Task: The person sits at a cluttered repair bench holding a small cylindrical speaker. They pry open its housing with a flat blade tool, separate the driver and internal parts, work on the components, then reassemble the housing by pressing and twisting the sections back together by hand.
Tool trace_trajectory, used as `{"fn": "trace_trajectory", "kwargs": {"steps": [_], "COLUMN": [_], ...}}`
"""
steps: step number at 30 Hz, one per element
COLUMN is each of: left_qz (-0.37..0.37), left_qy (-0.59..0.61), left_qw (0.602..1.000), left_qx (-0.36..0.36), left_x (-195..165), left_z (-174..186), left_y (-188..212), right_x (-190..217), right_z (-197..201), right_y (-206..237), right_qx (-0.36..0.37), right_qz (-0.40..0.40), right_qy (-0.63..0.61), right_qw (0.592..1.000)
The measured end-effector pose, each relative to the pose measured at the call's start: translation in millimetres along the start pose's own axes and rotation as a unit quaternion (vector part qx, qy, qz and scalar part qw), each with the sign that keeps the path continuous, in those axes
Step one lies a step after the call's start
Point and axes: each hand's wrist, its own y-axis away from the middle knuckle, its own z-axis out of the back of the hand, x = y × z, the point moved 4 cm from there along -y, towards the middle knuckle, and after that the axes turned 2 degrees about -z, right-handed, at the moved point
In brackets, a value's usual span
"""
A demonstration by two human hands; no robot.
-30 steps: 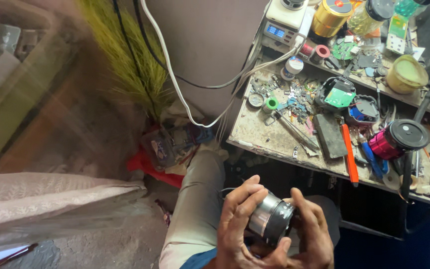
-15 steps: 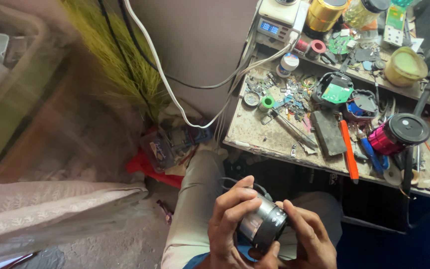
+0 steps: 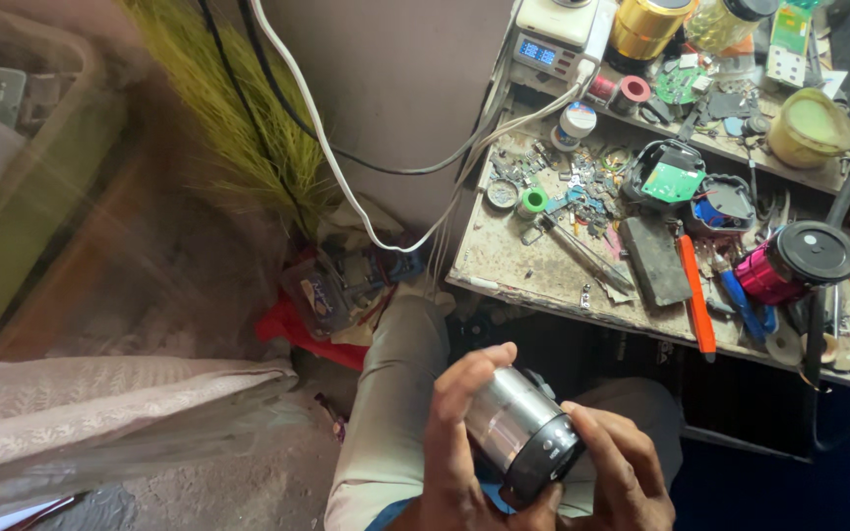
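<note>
**A:** So we've got the silver cylindrical speaker (image 3: 523, 438) off the bench and down over our lap, both hands on it. Left hand (image 3: 459, 442) is wrapped round the metal barrel, thumb up over the top, fingers curled behind. Right hand (image 3: 612, 472) is cupping the black end cap, fingertips pressed on its rim near the little buttons.

**B:** Looks to us like we're at the inspect-or-open stage, turning it over and feeling the black end for a seam. Neither hand is spread flat; both are closed on the thing, no tool in either.

**A:** Yep. If that cap twists or pries off, we'd guess the next bit wants a firm hold on the barrel with the left while the right works the end. Can't tell from here if there are screws.

**B:** Tools are all up on the workbench (image 3: 504, 265) anyway: orange-handled screwdriver (image 3: 696, 295), the blue-handled one (image 3: 740, 295), well apart from our hands. There's a pink speaker (image 3: 789, 265) of the same sort lying up there too, next to an opened black one with a green circuit board (image 3: 673, 182).

**A:** So we'd need to free a hand to reach for anything.
</note>
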Motion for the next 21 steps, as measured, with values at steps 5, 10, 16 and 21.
{"fn": "trace_trajectory", "kwargs": {"steps": [5,10,16,21], "left_qz": [-0.031,-0.022,-0.1,-0.107], "left_qy": [-0.133,-0.16,-0.21,-0.187], "left_qw": [0.989,0.984,0.971,0.974], "left_qx": [0.058,0.075,0.059,0.068], "left_x": [-5,-12,-21,-22], "left_z": [1,8,7,10], "left_y": [0,1,-6,-8], "right_x": [-5,-3,-1,-7], "right_z": [9,8,4,2], "right_y": [-5,1,6,7], "right_qx": [0.02,0.037,0.023,0.008], "right_qz": [0.07,0.041,0.001,0.033], "right_qy": [0.058,0.096,0.089,0.102], "right_qw": [0.996,0.994,0.996,0.994]}}
